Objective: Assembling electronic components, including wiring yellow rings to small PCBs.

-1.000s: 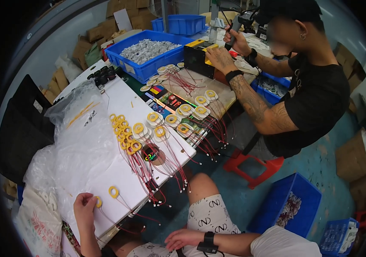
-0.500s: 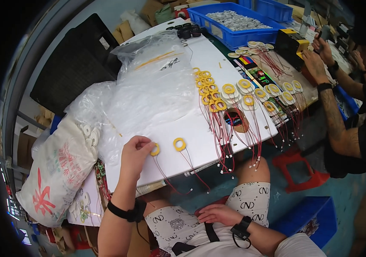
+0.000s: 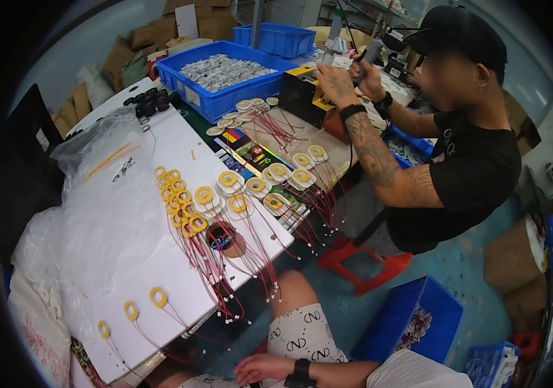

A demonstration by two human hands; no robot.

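Note:
My right hand [image 3: 263, 369] lies on my thigh with its fingers stretched out, holding nothing. My left hand is out of view. Along the near left edge of the white table [image 3: 98, 284] sit three yellow ring coils in a spaced row: one on the right [image 3: 158, 297], a middle one [image 3: 131, 311] and a left one [image 3: 103, 330]. Their thin red wires run over the table's edge. Further right, a cluster of yellow ring coils [image 3: 176, 200] lies overlapped, and several more rings rest on white round pads [image 3: 204, 196]. Their wires hang down with small white connectors.
A blue bin [image 3: 215, 81] full of small whitish pieces stands at the back. Clear plastic bags [image 3: 95, 213] cover the left of the table. At right, a co-worker [image 3: 464, 149] holds a grey tool beside a black and yellow device [image 3: 305, 94]. A blue crate [image 3: 412, 323] and red stool [image 3: 360, 265] are on the floor.
The view has swung right. My left hand, earlier pinching at a ring coil on the near left table, has gone out of view. Three spaced coils show there now instead of two.

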